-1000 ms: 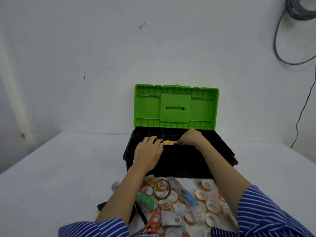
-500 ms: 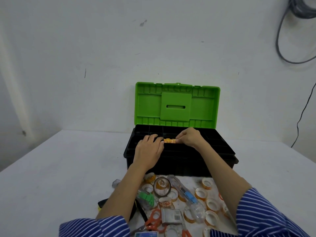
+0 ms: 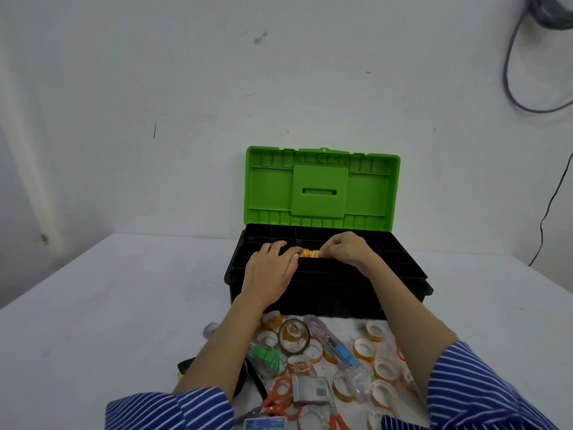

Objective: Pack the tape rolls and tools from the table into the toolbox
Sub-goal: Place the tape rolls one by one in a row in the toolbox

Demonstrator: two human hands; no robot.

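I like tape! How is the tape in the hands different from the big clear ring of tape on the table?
The yellow tape roll is held between the left hand and the right hand over the toolbox; the big clear roll lies among the pile on the table, untouched. The held one is yellow-orange with print; the other is see-through with a dark rim. The clear one looks wider across. Both are tape rolls.

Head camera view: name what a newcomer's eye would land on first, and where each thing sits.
The bright green lid stands upright at the back of the black toolbox, mid-table against the pale wall. Above the tray, the left hand and right hand meet on a small stack of yellow tape rolls. Nearer the person lies a jumble of tape rolls and orange-handled scissors.
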